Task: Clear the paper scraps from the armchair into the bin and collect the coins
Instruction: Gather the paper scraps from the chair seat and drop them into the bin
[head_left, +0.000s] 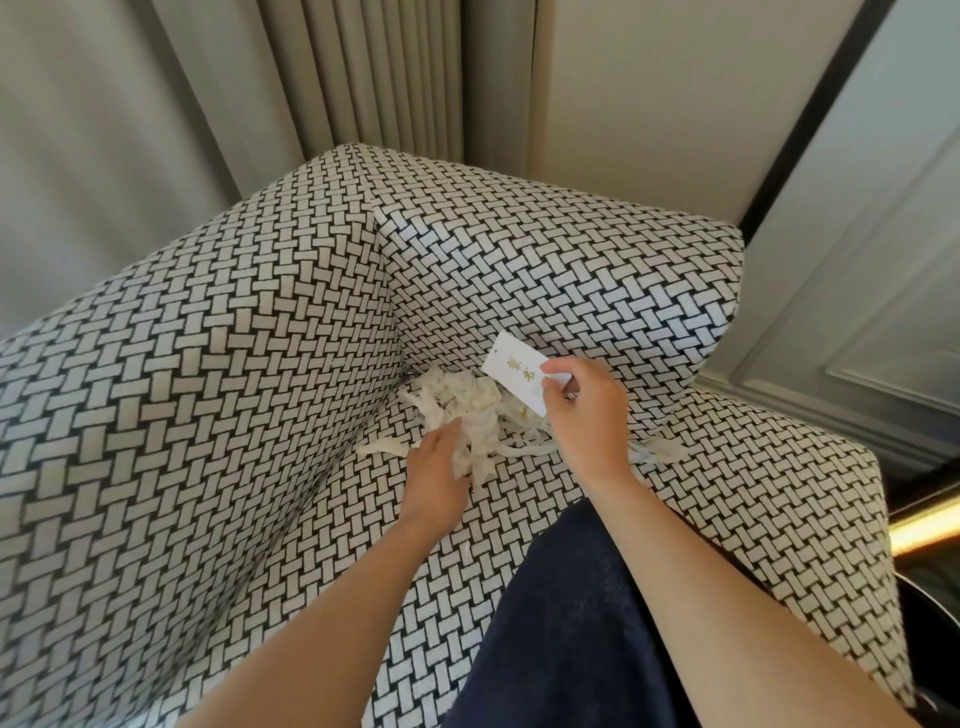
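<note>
Your right hand (582, 410) pinches a white card (517, 374) | left hand (434, 467) fingers (448, 429) in paper scraps (470, 405), grip unclear | armchair (208, 364) seat's back corner | curtains (363, 67) behind

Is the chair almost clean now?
Not yet. Nothing looks cleared: a heap of paper scraps lies in the armchair seat corner. The right hand pinches a white card; the left hand touches the heap. No bin or coins show, so binning and coin collecting remain.

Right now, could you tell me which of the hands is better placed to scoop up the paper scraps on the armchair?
Left: the left hand already grips the paper scraps, while the right hand pinches a white card.
</note>
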